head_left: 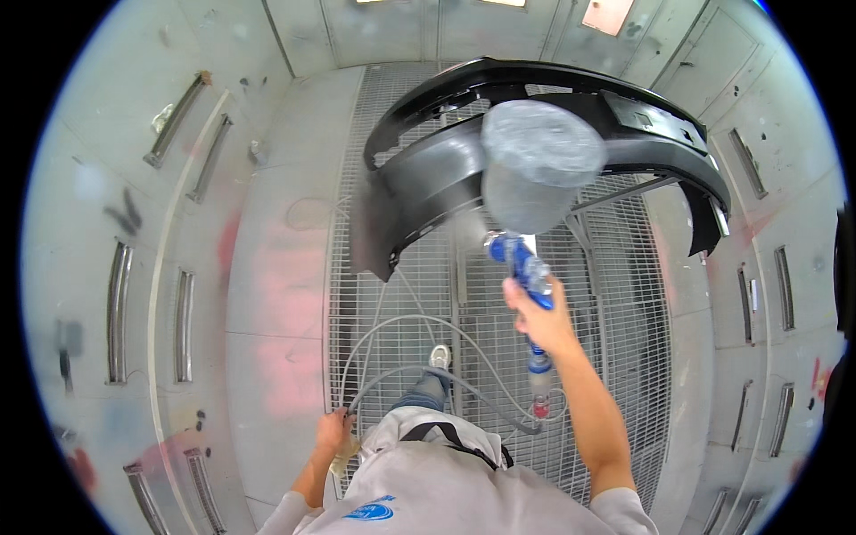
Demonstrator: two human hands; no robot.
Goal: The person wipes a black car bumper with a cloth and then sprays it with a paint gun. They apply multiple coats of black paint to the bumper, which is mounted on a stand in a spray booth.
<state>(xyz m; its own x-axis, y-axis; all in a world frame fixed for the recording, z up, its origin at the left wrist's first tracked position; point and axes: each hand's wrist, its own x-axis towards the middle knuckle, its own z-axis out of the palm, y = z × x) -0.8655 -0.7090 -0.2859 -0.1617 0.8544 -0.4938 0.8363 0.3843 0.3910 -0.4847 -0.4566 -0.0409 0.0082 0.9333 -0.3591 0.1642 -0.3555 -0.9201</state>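
My right hand (547,319) is wrapped round the grip of a blue spray gun (510,254). On top of the gun sits a translucent cup (537,169) with a cloudy cover. A pale haze shows at the nozzle, which points left toward a black car bumper (437,165). The bumper is held up in front of me, and the cup hides part of its middle. Low on the left, my left hand (333,432) is closed round a grey hose (383,374). A yellowish cloth (342,458) hangs below that hand; how it is held cannot be seen.
Hose loops cross the metal floor grating (624,294) by my foot (440,357). Stand legs (584,236) show under the bumper. A coupling with a red part (540,406) hangs below the gun. Paint-marked booth walls (276,294) with metal-framed slots rise on both sides.
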